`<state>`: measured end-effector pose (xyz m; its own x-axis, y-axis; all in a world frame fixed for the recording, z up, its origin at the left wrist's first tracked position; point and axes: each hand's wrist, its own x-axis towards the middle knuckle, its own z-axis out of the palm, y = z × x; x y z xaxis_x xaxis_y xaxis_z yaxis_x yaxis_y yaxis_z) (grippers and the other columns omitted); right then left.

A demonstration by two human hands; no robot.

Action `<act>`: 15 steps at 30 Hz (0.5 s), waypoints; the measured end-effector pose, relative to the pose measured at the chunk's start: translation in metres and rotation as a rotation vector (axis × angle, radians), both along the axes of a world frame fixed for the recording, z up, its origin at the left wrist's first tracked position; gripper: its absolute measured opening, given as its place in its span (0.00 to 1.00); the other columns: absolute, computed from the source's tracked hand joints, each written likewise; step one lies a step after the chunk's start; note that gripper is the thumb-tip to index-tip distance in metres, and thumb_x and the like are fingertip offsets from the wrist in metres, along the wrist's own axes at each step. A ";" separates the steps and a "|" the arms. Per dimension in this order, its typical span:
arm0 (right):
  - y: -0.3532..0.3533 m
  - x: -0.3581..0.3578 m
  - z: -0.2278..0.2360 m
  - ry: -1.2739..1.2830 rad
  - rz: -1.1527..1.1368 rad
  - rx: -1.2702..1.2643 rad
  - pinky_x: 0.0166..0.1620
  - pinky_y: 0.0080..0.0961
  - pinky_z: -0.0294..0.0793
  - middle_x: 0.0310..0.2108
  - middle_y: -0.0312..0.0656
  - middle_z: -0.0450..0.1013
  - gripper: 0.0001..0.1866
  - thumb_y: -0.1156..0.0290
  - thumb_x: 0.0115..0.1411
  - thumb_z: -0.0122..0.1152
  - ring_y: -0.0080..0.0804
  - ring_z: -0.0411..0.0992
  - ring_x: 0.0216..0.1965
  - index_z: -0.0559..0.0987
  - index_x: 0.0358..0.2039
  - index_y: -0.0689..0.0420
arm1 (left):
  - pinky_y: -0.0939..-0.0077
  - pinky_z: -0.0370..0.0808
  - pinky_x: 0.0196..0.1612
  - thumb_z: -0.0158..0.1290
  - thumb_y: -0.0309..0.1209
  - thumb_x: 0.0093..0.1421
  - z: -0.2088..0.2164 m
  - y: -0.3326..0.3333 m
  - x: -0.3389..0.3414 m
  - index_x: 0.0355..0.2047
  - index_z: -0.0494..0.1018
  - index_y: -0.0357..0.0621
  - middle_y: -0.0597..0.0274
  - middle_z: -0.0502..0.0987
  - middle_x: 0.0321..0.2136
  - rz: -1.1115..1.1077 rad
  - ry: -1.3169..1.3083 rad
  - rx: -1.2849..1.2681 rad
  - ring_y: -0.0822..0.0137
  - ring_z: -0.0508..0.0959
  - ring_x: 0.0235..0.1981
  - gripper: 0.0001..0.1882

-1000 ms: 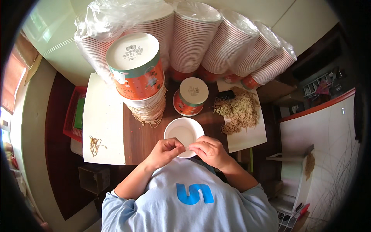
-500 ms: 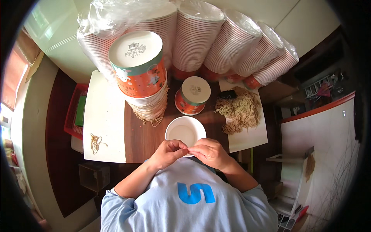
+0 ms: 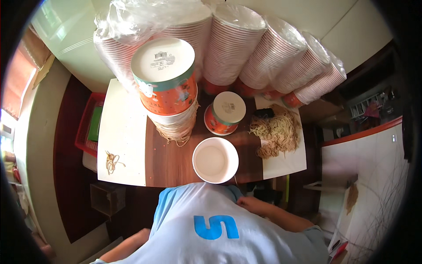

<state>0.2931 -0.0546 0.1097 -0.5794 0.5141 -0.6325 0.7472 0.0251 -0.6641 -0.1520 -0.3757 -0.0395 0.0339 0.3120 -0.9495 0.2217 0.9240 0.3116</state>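
An open white paper bucket [image 3: 215,160] stands upright near the table's front edge, with no hand on it. A thin pale cord end [image 3: 236,179] shows beside its near right rim. My right hand [image 3: 249,203] is low beside the shirt, just off the table edge; its fingers are mostly hidden, and whether it holds anything cannot be seen. Only my left forearm [image 3: 127,246] shows at lower left, the hand hidden behind my shirt. Beyond the white bucket, an orange and green paper bucket [image 3: 225,113] stands upside down.
An upturned bucket stack [image 3: 165,99] with cords draped around it stands at left. Plastic-wrapped bucket stacks [image 3: 233,48] line the back. A heap of beige cords [image 3: 281,130] lies at right beside a black object [image 3: 263,113]. A small cord tangle [image 3: 113,163] lies at left.
My hands, fingertips together over the white bucket's near rim, have parted and dropped away from it. The left has gone out of sight at lower left, the right down beside the shirt.
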 end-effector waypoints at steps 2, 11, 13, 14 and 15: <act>-0.007 0.005 -0.009 -0.027 0.118 -0.126 0.38 0.32 0.72 0.31 0.46 0.74 0.11 0.63 0.57 0.53 0.37 0.74 0.34 0.74 0.32 0.57 | 0.65 0.73 0.40 0.53 0.40 0.53 -0.007 -0.006 0.001 0.35 0.78 0.39 0.49 0.79 0.33 0.024 -0.020 -0.025 0.63 0.77 0.36 0.17; -0.004 0.006 -0.013 -0.047 0.257 -0.198 0.39 0.32 0.72 0.33 0.48 0.75 0.14 0.62 0.55 0.56 0.40 0.74 0.35 0.77 0.36 0.58 | 0.66 0.72 0.43 0.53 0.41 0.54 0.016 -0.028 0.008 0.37 0.78 0.40 0.50 0.78 0.37 0.093 -0.114 -0.148 0.64 0.76 0.39 0.17; -0.003 0.005 -0.015 -0.065 0.260 -0.206 0.39 0.32 0.72 0.33 0.48 0.75 0.14 0.62 0.54 0.57 0.40 0.74 0.35 0.77 0.36 0.58 | 0.66 0.72 0.43 0.53 0.41 0.54 0.025 -0.030 0.008 0.37 0.78 0.41 0.50 0.77 0.38 0.108 -0.135 -0.177 0.65 0.76 0.40 0.17; -0.004 0.005 -0.016 -0.086 0.262 -0.215 0.39 0.33 0.72 0.33 0.49 0.75 0.14 0.62 0.54 0.57 0.40 0.74 0.35 0.77 0.36 0.59 | 0.66 0.71 0.43 0.53 0.41 0.54 0.030 -0.032 0.009 0.37 0.78 0.41 0.50 0.77 0.38 0.114 -0.147 -0.194 0.65 0.76 0.40 0.18; -0.005 0.007 -0.016 -0.087 0.261 -0.219 0.39 0.33 0.72 0.33 0.49 0.75 0.14 0.62 0.54 0.57 0.40 0.74 0.35 0.77 0.36 0.59 | 0.66 0.71 0.44 0.53 0.41 0.54 0.035 -0.035 0.010 0.38 0.78 0.41 0.51 0.77 0.38 0.120 -0.159 -0.211 0.65 0.75 0.40 0.18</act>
